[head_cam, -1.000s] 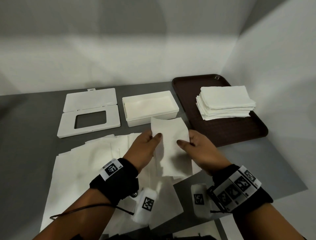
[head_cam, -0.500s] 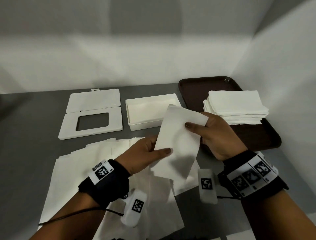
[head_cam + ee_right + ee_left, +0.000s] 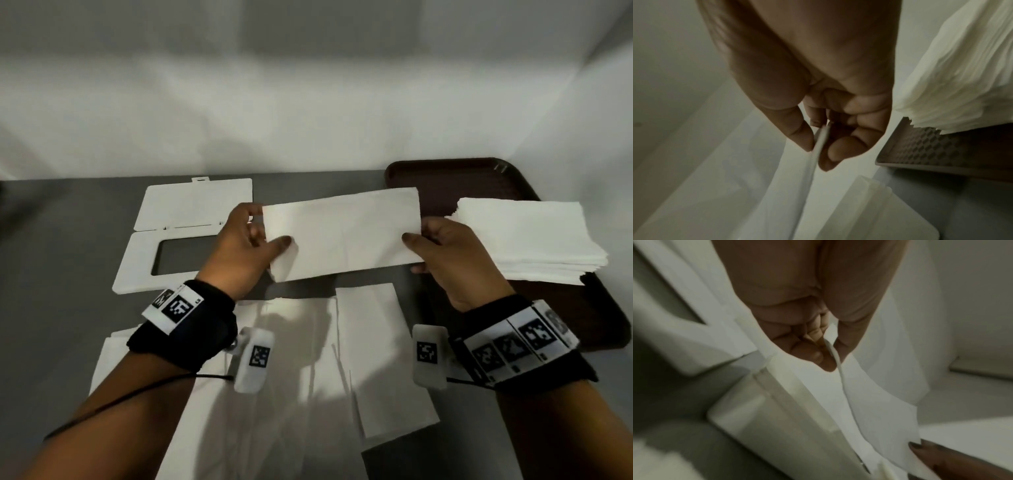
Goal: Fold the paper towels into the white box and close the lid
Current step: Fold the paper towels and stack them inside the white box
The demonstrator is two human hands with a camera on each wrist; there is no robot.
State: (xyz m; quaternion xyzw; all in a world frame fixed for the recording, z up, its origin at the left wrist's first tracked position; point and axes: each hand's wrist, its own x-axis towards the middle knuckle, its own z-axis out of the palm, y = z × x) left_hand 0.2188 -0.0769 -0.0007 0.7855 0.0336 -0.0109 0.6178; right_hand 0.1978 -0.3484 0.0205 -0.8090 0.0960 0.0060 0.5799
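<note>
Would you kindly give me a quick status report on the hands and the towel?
Left hand and right hand each pinch an end of one paper towel, stretched out in the air. White box hidden behind it. Lid off, lying left. Nothing in the way.

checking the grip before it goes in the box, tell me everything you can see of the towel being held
The towel is a white, soft-looking paper sheet, a long strip with a faint crease across its middle. It is held level and stretched sideways in the air, hiding the box behind it. The left hand pinches its left end, the right hand its right end, thumbs on top. The wrist views show its thin edge between thumb and fingers.
</note>
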